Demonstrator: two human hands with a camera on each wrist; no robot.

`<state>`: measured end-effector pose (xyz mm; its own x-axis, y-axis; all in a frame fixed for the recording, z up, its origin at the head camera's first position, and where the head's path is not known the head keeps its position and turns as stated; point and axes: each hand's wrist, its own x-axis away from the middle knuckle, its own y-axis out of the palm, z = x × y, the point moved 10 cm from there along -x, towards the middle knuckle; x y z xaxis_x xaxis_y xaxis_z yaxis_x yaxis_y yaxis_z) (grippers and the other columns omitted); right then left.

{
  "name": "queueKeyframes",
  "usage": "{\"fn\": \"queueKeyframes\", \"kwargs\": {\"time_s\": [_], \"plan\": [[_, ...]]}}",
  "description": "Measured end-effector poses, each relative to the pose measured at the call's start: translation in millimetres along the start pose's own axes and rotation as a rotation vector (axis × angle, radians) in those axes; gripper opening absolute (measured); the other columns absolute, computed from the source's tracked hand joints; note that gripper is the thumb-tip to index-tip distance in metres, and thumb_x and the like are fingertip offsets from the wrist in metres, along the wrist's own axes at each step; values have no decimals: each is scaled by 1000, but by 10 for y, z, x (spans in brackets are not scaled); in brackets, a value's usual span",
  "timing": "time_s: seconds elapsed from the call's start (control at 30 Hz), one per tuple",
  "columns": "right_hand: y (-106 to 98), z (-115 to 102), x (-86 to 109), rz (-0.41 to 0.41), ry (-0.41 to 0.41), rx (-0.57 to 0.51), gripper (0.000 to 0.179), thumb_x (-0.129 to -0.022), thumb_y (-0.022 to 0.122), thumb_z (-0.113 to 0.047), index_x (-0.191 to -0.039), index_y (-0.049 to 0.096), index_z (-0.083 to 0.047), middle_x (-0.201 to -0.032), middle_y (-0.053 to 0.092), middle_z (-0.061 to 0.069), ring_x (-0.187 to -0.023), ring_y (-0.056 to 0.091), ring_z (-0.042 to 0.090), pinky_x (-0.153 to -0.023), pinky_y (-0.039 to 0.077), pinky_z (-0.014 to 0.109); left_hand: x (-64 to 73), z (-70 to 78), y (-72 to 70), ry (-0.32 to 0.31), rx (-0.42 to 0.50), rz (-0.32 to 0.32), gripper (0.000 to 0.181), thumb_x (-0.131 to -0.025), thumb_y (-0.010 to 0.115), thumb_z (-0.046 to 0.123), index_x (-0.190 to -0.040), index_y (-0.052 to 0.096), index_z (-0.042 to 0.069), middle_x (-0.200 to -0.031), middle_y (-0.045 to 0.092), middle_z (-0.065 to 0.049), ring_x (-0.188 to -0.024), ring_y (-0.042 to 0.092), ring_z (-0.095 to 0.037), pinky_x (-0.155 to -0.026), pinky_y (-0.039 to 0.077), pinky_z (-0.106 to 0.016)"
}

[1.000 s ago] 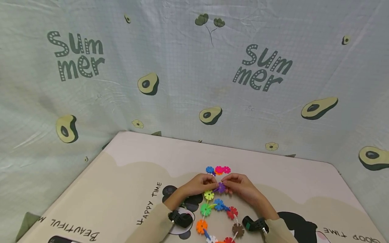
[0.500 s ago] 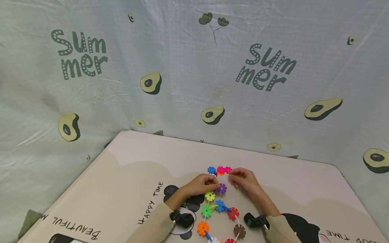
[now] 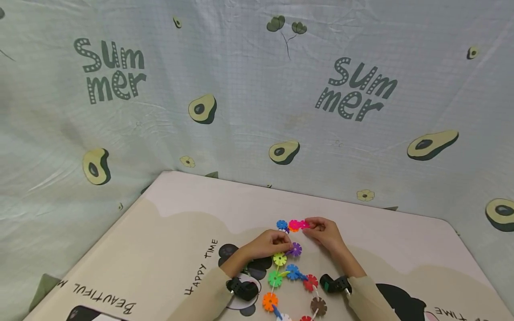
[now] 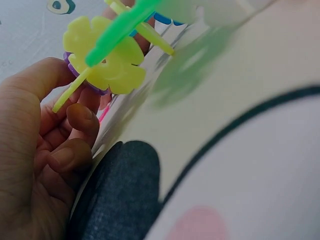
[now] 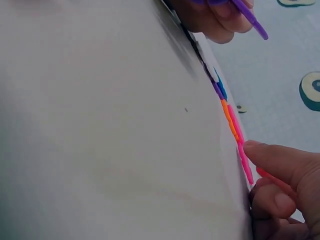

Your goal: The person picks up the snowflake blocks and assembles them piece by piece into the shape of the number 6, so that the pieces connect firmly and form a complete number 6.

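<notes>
My left hand (image 3: 268, 243) pinches a purple snowflake building disc (image 3: 295, 249) at the top of a linked chain. In the left wrist view the yellow disc (image 4: 102, 55) in front of it partly covers the purple one. A green disc (image 3: 275, 279) follows, joined to a ring of blue, red, brown and orange discs. At the back, my right hand (image 3: 326, 232) has its fingertips at the pink snowflake discs (image 3: 294, 224). A reddish-pink disc (image 5: 275, 181) shows edge-on between its thumb and finger in the right wrist view, partly hidden by them.
Beside the pink discs lie a blue disc (image 3: 282, 224) and an orange one (image 3: 294, 230), with dark purple and white pieces near them. A printed cover (image 3: 188, 196) lies over the table. Behind hangs a patterned cloth (image 3: 241, 89). The ring's lower part leaves the head view.
My right hand has let go near the purple disc and moved away, up to the pink discs at the back. My left hand keeps its pinch on the purple disc.
</notes>
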<state>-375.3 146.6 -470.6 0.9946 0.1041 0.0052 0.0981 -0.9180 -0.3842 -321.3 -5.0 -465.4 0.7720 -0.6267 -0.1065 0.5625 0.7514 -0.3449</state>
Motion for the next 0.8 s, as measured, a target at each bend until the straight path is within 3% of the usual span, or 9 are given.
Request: {"fn": "queueKeyframes", "kwargs": {"time_s": [0.3,0.57,0.8], "plan": [[4,-16,-46,-1,-8,95,34,-85,74,-4,-115,65,7,-80,55,5,-55,42,8,-46,36,19,-11,-4,6,-15,-3,3,16,-96,60,10,-94,66,-5,-79,61,-2,-65,49,-1,-63,43,-16],[11,-27,-19,-12,9,37,32,-84,74,-1,-113,63,8,-83,54,5,-59,44,8,-48,38,18,-6,-8,-5,-24,-15,8,16,-96,60,11,-95,66,-4,-80,61,0,-66,50,-1,-65,43,-16],[-26,-4,25,-1,29,19,31,-85,72,-2,-110,57,7,-90,59,10,-62,48,10,-52,43,19,-1,23,-4,-10,-7,8,16,-96,60,10,-95,65,-5,-81,62,-6,-67,49,-2,-65,43,-16]]}}
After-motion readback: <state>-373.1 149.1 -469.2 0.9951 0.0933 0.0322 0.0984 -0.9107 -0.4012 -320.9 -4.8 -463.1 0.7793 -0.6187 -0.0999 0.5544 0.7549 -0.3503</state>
